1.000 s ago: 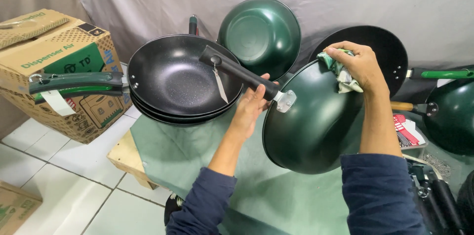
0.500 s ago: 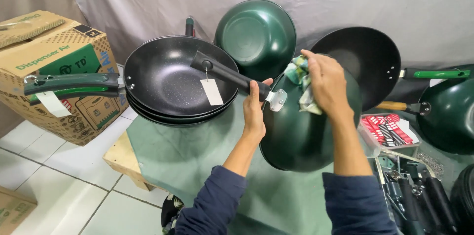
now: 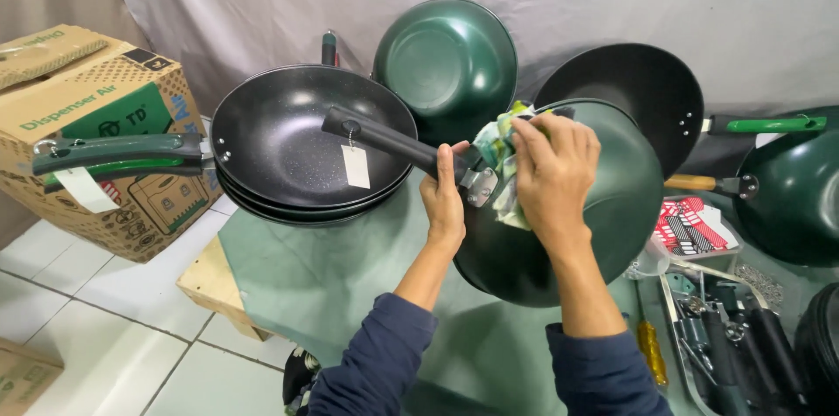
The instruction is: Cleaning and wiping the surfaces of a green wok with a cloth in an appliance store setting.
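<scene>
L hand (image 3: 444, 197) grips wok (image 3: 603, 206) handle; R hand (image 3: 551, 171) presses cloth (image 3: 500, 149); stacked woks (image 3: 288, 145) beside.

stacked woks (image 3: 306, 149) block left; floor (image 3: 96, 311) free

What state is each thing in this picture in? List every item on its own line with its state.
Green wok: held tilted, outer side facing the camera.
Black handle: gripped by the left hand, paper tag hanging.
Cloth: crumpled, pressed on the wok by the right hand.
Stacked black woks: nested, open side up.
Leaning green wok: propped against the backdrop.
Cardboard box: closed.
</scene>
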